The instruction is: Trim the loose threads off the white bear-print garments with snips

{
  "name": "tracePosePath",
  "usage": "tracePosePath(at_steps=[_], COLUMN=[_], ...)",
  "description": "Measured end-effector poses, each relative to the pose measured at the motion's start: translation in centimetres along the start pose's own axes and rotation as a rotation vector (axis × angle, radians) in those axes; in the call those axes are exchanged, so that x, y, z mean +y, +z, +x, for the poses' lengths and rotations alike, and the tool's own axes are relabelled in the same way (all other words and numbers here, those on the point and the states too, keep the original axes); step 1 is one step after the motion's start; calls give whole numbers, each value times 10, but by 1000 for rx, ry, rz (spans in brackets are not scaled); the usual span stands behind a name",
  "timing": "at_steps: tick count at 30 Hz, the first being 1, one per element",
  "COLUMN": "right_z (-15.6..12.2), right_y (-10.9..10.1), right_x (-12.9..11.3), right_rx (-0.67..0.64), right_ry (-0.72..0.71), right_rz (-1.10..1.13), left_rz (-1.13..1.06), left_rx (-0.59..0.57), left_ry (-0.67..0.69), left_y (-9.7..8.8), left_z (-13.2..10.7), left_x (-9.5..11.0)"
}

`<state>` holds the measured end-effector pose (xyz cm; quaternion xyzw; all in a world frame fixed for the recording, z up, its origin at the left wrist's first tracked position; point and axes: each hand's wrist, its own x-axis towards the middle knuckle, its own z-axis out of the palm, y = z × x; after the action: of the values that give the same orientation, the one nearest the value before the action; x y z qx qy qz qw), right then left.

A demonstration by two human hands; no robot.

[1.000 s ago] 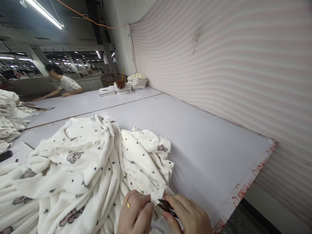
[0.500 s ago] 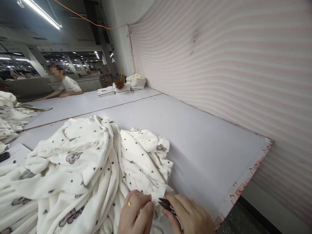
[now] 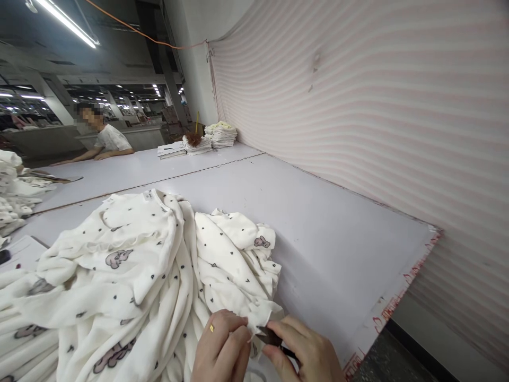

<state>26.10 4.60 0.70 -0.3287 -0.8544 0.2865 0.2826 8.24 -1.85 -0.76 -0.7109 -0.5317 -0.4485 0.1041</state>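
A white garment [image 3: 119,281] with small dark marks and greyish-pink animal prints lies bunched across the table, a label at its neck. My left hand [image 3: 222,347], with a gold ring, pinches the ruffled edge of a sleeve at the lower middle. Beside it, my right hand [image 3: 306,350] is closed around small dark thread snips [image 3: 270,336]. The snips' blades point left at the pinched cloth, close to my left fingertips. Whether the blades touch the cloth I cannot tell.
The pale table [image 3: 318,233] ends at a taped right edge. A striped pink-and-white cloth [image 3: 358,106] hangs along its far side. Folded stacks [image 3: 220,135] stand at the back. Another person [image 3: 111,139] leans on the table, and more white garments [image 3: 16,191] are piled at left.
The snips have turned a little in my right hand, and their blades sit slightly further left, nearer my left fingertips. My left hand keeps its pinch. The view has shifted very slightly.
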Motion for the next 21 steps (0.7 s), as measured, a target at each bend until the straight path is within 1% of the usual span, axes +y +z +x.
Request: tracePosePath(at_steps=[2, 4, 5, 6, 7, 8, 9, 10, 11, 12, 13, 15, 16, 17, 18, 19, 20, 21], right_z=[0, -1, -1, -2, -3, -4, -4, -4, -3, -1, 1, 7, 11, 15, 19, 23, 27, 30], right_y=[1, 4, 6, 8, 10, 13, 17, 21, 26, 31, 36, 45, 48, 50, 50, 50, 49, 48], right_x=[-1, 2, 5, 8, 13, 17, 23, 27, 32, 36, 39, 44, 45, 46, 47, 48, 49, 50], right_rx=[-5, 20, 48, 83, 116, 140, 150, 148, 145, 141, 126, 84, 58, 35, 22, 21, 29, 36], right_ry=[-29, -19, 5, 35, 70, 108, 148, 187, 224, 252, 267, 251, 233, 215, 201, 197, 207, 226], right_rz=[-24, 4, 35, 74, 117, 160, 198, 223, 232, 221, 189, 74, 16, -29, -64, -71, -33, 34], left_rz=[-16, -62, -104, -163, -247, -348, -461, -586, -681, -769, -849, -944, -938, -893, -808, -696, -576, -449], left_rx=[-33, -41, -38, -26, 8, 75, 168, 310, 466, 591, 656, 621, 562, 487, 397, 274, 101, -104], left_ry=[14, -9, -57, -145, -276, -448, -639, -836, -999, -1095, -1139, -1166, -1164, -1159, -1138, -1089, -1011, -911], left_y=[1, 2, 1, -2, -8, -16, -28, -42, -58, -75, -92, -119, -128, -134, -134, -131, -124, -113], left_z=[-2, -3, -1, 1, 6, 12, 21, 30, 39, 48, 56, 64, 65, 63, 59, 55, 49, 44], left_x=[0, 0, -1, -4, -9, -16, -24, -33, -43, -52, -60, -71, -73, -73, -72, -69, -64, -58])
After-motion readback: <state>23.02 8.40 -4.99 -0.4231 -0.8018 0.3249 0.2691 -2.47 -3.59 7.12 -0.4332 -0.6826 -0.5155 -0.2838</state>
